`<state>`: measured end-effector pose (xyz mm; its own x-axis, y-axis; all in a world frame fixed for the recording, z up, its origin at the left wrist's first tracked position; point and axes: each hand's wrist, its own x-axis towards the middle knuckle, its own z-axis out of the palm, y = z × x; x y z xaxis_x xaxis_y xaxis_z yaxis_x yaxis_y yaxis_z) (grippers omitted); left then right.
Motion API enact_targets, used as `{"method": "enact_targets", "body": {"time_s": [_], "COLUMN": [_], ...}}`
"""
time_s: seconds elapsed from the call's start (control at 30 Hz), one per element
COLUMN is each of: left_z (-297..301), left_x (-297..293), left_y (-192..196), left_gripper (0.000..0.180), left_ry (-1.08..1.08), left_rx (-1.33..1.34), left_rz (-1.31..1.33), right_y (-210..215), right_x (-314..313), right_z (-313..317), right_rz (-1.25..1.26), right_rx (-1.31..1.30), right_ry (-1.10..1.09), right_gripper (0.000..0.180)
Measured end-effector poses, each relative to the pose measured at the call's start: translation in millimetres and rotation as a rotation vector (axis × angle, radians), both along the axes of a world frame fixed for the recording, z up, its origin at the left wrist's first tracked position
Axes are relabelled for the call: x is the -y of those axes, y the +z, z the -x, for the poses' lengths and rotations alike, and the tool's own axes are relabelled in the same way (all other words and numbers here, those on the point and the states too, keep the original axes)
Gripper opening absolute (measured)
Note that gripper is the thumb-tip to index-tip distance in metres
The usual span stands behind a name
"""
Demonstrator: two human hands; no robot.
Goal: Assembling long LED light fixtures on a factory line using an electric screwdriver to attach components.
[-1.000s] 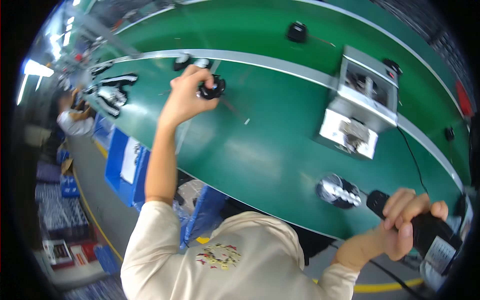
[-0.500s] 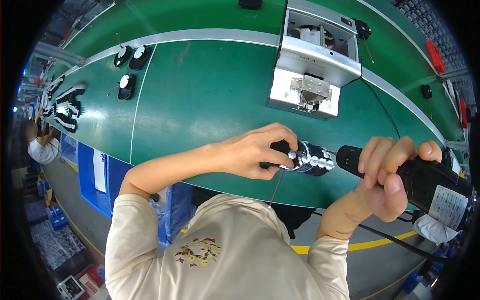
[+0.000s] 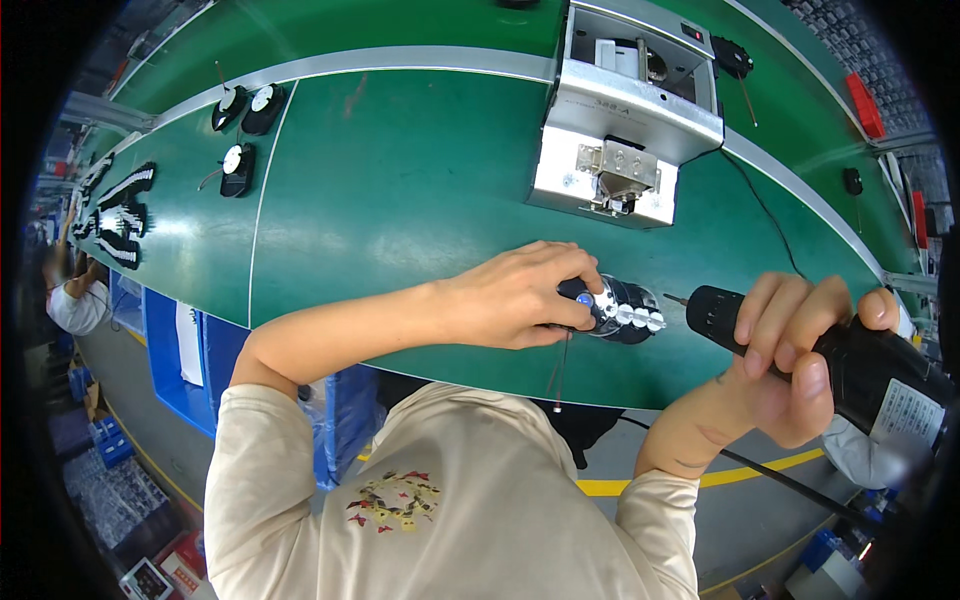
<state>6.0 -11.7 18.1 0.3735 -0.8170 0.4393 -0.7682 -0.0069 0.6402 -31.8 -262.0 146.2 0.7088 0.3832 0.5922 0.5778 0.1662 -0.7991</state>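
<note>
My left hand [image 3: 525, 295] is closed on a black device [image 3: 622, 312] that lies on the green table. A row of white and silver parts runs along the device's right end. Thin wires [image 3: 560, 375] hang from it toward the table's front edge. In my right hand [image 3: 795, 350] is a black electric screwdriver [image 3: 712, 318], its body reaching to the lower right. The bit [image 3: 676, 299] points left at the device's right end, with a small gap between them. My left fingers hide the device's left part.
A grey metal machine [image 3: 625, 130] stands beyond my hands. Small black units with white discs [image 3: 238, 160] lie at the left, near a pile of black-and-white parts [image 3: 120, 215]. Blue bins [image 3: 180, 350] stand below the table edge. A black cable [image 3: 790, 485] runs at the lower right.
The screwdriver has drawn back a little to the right, away from the device. My left hand keeps its grip on the device, and its fingers have shifted slightly.
</note>
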Motion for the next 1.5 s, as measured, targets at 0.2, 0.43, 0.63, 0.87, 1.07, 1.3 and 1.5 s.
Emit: {"method": "enact_targets", "body": {"time_s": [0.2,0.43,0.63,0.87,1.07,1.3,1.5], "left_z": [5,9,10,9,9,9,9], "left_x": [-1,-13,-16,-12,-16,-14,-16], "left_y": [-1,-5,-14,-12,-13,-12,-11], "left_gripper": [0.020,0.012,0.011,0.015,0.017,0.013,0.013], "left_ry": [0.046,0.096,0.107,0.092,0.084,0.101,0.099], "left_rx": [-0.052,-0.035,-0.035,0.003,-0.026,-0.019,-0.028], "left_rz": [0.005,0.024,0.082,0.065,0.036,0.037,0.041], "right_y": [2,-6,-8,-17,-38,-39,-40], "right_x": [-55,-73,-86,-67,-85,-92,-88], "right_z": [-27,-65,-70,-13,-8,1,-1], "right_rz": [-0.353,-0.255,-0.161,-0.266,-0.306,-0.145,-0.115], "right_rx": [0.022,-0.012,-0.079,-0.147,-0.191,-0.160,-0.205], "right_ry": [-0.217,-0.390,-0.496,-0.218,-0.319,-0.326,-0.245], "right_gripper": [0.043,0.044,0.042,0.045,0.044,0.037,0.043]}}
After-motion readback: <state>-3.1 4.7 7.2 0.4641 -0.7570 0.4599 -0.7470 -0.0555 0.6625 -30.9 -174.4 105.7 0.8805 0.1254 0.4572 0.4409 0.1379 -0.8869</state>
